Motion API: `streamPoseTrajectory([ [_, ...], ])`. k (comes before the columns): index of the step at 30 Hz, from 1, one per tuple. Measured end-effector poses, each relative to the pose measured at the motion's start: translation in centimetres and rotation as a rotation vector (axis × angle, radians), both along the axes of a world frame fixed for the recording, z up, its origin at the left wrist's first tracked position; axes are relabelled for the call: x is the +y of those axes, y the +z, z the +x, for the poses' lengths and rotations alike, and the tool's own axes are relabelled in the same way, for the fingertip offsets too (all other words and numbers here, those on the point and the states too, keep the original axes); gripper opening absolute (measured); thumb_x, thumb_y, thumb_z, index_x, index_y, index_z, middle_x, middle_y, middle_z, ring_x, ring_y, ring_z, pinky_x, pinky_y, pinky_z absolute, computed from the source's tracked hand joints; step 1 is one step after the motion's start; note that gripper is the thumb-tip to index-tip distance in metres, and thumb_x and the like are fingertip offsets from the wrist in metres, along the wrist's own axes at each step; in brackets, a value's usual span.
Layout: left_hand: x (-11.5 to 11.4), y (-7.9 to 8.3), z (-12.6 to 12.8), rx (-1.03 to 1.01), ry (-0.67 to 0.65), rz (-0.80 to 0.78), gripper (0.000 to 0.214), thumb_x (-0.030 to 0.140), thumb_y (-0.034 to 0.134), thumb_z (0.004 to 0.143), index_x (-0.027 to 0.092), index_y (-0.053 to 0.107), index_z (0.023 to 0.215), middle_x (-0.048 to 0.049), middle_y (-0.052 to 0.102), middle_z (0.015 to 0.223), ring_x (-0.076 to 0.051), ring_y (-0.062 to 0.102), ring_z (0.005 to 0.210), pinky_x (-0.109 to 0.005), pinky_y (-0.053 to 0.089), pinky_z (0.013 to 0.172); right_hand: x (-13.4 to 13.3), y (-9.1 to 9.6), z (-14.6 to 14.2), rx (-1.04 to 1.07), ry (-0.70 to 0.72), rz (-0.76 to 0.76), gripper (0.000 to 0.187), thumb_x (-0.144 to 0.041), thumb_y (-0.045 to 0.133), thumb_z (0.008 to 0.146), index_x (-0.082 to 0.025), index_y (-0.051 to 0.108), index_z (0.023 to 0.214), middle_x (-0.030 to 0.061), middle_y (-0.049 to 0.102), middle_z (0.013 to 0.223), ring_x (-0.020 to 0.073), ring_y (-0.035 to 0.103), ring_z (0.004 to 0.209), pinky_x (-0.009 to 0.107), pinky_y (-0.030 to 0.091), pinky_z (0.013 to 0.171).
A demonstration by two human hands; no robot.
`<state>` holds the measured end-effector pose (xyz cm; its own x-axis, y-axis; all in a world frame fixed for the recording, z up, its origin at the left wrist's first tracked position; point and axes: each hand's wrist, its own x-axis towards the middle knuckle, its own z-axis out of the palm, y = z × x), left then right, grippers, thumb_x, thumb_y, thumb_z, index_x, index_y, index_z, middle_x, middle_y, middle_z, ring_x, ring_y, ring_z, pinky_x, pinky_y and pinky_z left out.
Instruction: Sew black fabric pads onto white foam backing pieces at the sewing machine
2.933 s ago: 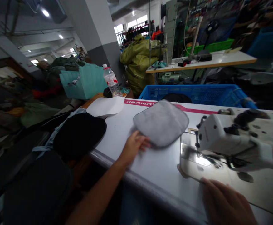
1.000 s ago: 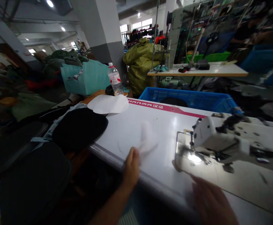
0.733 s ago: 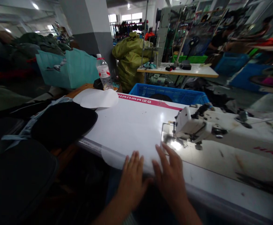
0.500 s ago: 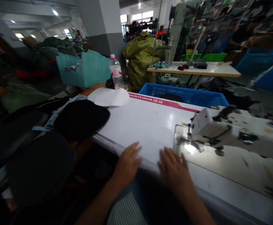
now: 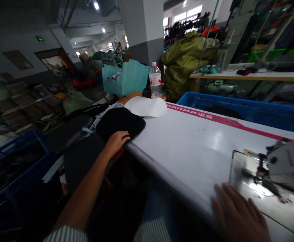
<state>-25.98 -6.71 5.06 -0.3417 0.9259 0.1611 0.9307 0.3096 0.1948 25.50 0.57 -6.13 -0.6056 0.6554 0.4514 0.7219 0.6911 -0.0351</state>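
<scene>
My left hand [image 5: 117,140] reaches left to a stack of black fabric pieces [image 5: 120,122] at the left end of the white sewing table [image 5: 187,141]; its fingers curl over the near edge of the top black piece. My right hand [image 5: 240,218] lies flat and open on the table's front edge, fingers spread, just in front of the steel needle plate [image 5: 250,174]. The head of the white sewing machine [image 5: 288,161] stands at the right. A white fabric piece [image 5: 147,107] lies beyond the black stack.
A water bottle [image 5: 155,80] stands behind the white piece. A blue plastic crate [image 5: 250,109] runs along the table's far side, another blue crate [image 5: 15,161] sits on the floor at left. Teal and olive bundles are piled behind, by a pillar.
The grey pad that lay on the table 2.9 s ago is gone. My left hand left the table's front edge and went left to the black stack. The view swung left.
</scene>
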Motion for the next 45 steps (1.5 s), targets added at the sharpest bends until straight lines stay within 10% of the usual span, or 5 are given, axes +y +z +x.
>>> streamPoseTrajectory([
  [26, 0.3, 3.7, -0.5, -0.108, 0.184, 0.176, 0.030, 0.031, 0.051, 0.101, 0.016, 0.078, 0.103, -0.0089, 0.077, 0.105, -0.024, 0.072, 0.098, -0.033, 0.056, 0.091, -0.4, 1.1, -0.5, 0.077, -0.046, -0.072, 0.038, -0.036, 0.041, 0.102, -0.021, 0.062, 0.128, 0.0144, 0.067, 0.135, 0.0354, 0.060, 0.129, 0.062, 0.039, 0.114],
  [31, -2.9, 2.3, 9.4, -0.073, 0.132, 0.386, 0.037, 0.035, 0.045, 0.106, 0.020, 0.073, 0.126, -0.0096, 0.071, 0.112, -0.022, 0.069, 0.104, -0.033, 0.054, 0.097, -1.9, 4.0, -2.5, 0.369, 0.035, -0.247, 0.038, -0.042, 0.048, 0.101, -0.025, 0.065, 0.132, 0.0131, 0.065, 0.141, 0.0338, 0.059, 0.133, 0.058, 0.047, 0.112],
  [38, -6.3, -4.0, 27.4, -0.253, -0.670, 0.280, 0.055, 0.045, 0.060, 0.101, 0.031, 0.050, 0.153, -0.0109, 0.073, 0.109, -0.025, 0.072, 0.102, -0.038, 0.062, 0.090, -3.7, 9.7, -7.0, 0.605, 0.047, -0.946, 0.051, -0.056, 0.049, 0.099, -0.022, 0.070, 0.130, 0.0106, 0.078, 0.116, 0.0281, 0.076, 0.101, 0.038, 0.065, 0.083],
  [42, -4.8, -2.7, 23.1, -0.266, -0.539, 0.179, 0.095, 0.061, 0.076, 0.084, 0.026, 0.033, 0.162, -0.0214, 0.044, 0.160, -0.040, 0.036, 0.152, -0.065, 0.036, 0.120, -4.2, 10.0, -2.9, 0.565, 0.144, -0.908, 0.038, -0.055, 0.055, 0.095, -0.032, 0.079, 0.114, 0.0043, 0.080, 0.109, 0.0277, 0.078, 0.096, 0.037, 0.065, 0.083],
  [45, -3.5, -1.9, 17.8, -0.430, -0.554, -0.125, 0.057, 0.034, 0.074, 0.092, 0.030, 0.056, 0.146, -0.0090, 0.070, 0.134, -0.028, 0.063, 0.129, -0.058, 0.033, 0.123, -4.4, 10.0, 1.4, 0.594, 0.021, -0.822, 0.033, -0.054, 0.062, 0.092, -0.037, 0.079, 0.114, 0.0005, 0.080, 0.110, 0.0266, 0.078, 0.093, 0.034, 0.066, 0.078],
])
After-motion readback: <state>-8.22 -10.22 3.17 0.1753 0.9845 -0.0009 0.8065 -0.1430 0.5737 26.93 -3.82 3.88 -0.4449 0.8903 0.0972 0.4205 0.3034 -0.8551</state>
